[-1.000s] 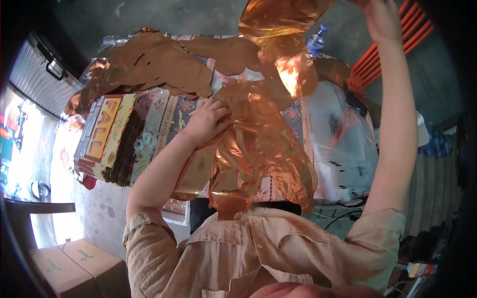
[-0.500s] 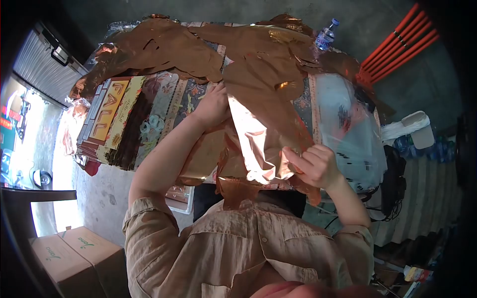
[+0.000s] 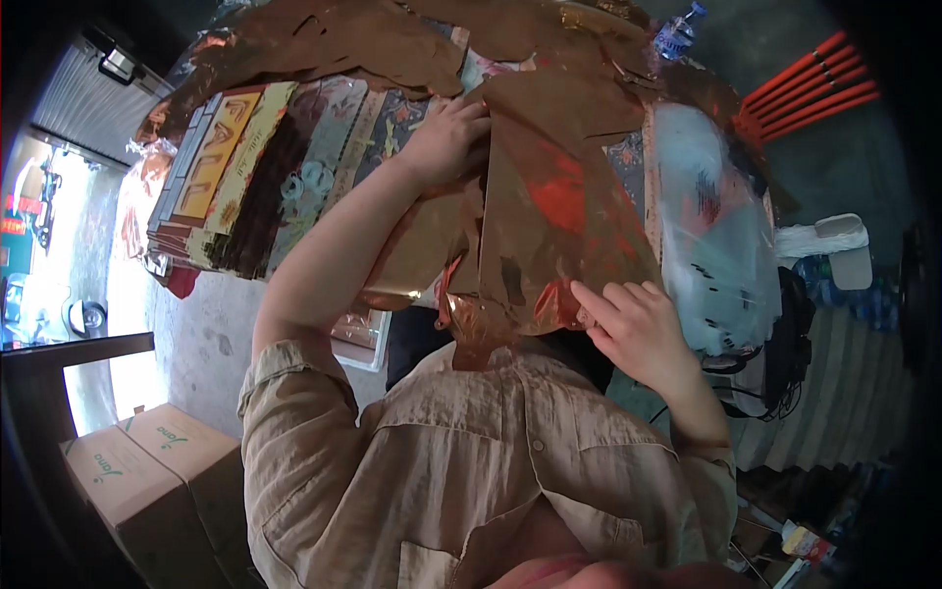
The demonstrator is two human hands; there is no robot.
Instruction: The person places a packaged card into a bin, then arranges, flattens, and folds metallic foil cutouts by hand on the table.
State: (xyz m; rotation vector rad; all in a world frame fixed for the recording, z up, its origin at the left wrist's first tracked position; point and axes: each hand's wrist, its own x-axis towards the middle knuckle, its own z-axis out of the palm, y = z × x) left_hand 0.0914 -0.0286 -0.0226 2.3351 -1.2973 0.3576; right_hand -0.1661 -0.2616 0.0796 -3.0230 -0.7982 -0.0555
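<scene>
Shiny brown foil sheets [image 3: 554, 128] lie in overlapping layers across the table in front of me. My left hand [image 3: 451, 142] rests at the edge of an upper sheet, its fingers bent together against the foil and their tips partly hidden. Near the table's front edge, my right hand [image 3: 633, 329] is closed at the lower right corner of that sheet, index finger and thumb at the foil. Between the hands the sheet has red reflections. A torn foil flap [image 3: 481, 329] hangs toward my shirt.
Printed packs, one marked FALL [image 3: 216, 152], lie at the left. Clear plastic packages [image 3: 711, 226] are at the right. A water bottle [image 3: 677, 34] stands at the back right, near orange poles [image 3: 810, 93]. A carton [image 3: 147, 461] sits at lower left.
The view has shifted, so the table sits higher. The pale, bright fold of foil between my hands has come down flatter and now looks brown and red. My right index finger is more extended.
</scene>
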